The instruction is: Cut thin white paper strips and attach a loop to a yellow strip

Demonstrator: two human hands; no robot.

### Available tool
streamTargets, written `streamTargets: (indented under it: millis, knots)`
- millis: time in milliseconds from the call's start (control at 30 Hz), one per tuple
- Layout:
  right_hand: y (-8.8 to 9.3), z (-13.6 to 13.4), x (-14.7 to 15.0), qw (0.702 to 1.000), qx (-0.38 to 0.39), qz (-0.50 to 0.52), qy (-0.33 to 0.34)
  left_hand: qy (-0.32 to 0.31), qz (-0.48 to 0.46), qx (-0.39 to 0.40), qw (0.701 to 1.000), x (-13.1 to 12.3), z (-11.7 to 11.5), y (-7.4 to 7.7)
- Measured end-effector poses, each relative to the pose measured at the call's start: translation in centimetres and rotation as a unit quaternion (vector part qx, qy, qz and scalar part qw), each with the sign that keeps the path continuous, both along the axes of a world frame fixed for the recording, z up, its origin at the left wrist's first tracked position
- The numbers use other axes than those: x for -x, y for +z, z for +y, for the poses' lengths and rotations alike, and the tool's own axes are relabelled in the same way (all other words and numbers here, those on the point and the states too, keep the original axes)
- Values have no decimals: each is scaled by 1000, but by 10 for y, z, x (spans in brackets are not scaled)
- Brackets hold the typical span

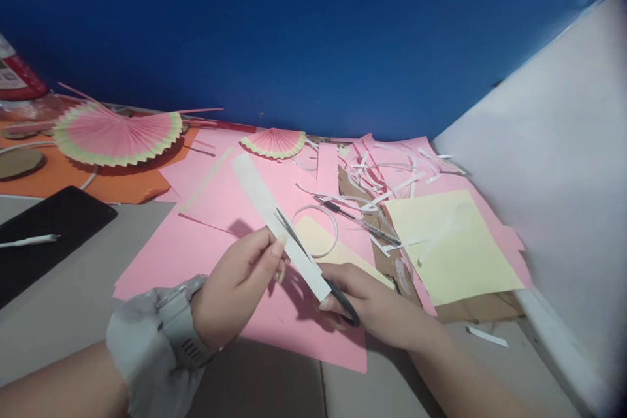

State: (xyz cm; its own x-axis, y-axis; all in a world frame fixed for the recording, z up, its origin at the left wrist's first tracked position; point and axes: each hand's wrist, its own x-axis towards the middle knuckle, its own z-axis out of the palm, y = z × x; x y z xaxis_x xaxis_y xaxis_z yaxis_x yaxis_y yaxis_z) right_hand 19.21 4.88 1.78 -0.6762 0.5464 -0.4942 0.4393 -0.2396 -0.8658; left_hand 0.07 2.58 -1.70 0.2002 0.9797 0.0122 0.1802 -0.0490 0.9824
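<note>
My left hand [245,284] pinches a white paper strip [255,188] near its middle, thumb on top. The strip slants from upper left to lower right above pink paper [313,339]. In my right hand [362,300] is a pair of scissors [349,307] with black handles, the fingers closed round them. A thin blade lies lengthwise along the strip, its tip just beyond my left thumb; the other blade is mostly hidden by the paper. Underneath, a curled white strip [337,235] and a piece of yellow paper [311,232] rest on the pink sheet.
Pleated pink paper fans with yellow-green edges, one large [122,137] and one small [274,142], lie toward the blue wall [313,32]. Paper scraps [382,176], a pen [360,219] and a yellow sheet [450,248] are at right. A black tablet-like slab [59,228] lies left.
</note>
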Motion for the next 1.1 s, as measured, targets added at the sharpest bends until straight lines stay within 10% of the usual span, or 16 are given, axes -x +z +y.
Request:
streamTargets:
  millis: [1100]
  knots:
    - [-4,0,-2,999,-47,-5,21,38,-3,3,999,0,-2,4]
